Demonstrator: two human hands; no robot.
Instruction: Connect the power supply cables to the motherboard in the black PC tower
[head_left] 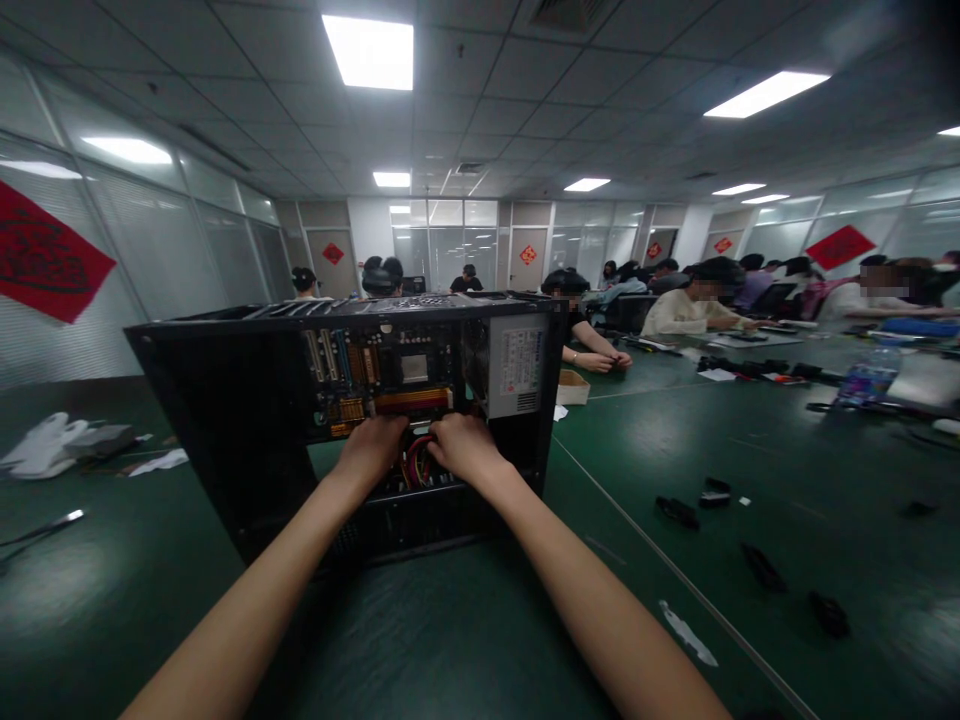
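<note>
Computer case (247, 400) on green table (577, 580), open side toward the wearer, with motherboard (386, 365) and power supply (519, 370) exposed; left hand (373, 443) and right hand (465, 445) inside, just below orange-and-yellow slots (412, 400), near coloured cables (416, 462); fingers bent, tips hidden, cannot tell whether pinching anything; small black pieces (677, 512) well apart at right

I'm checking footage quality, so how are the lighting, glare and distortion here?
Head view: ceiling lights look blown white; the green table catches pale glare at lower left; the computer case is near-black on its left; wide-angle distortion seems to stretch the forearms toward the bottom edge.
</note>
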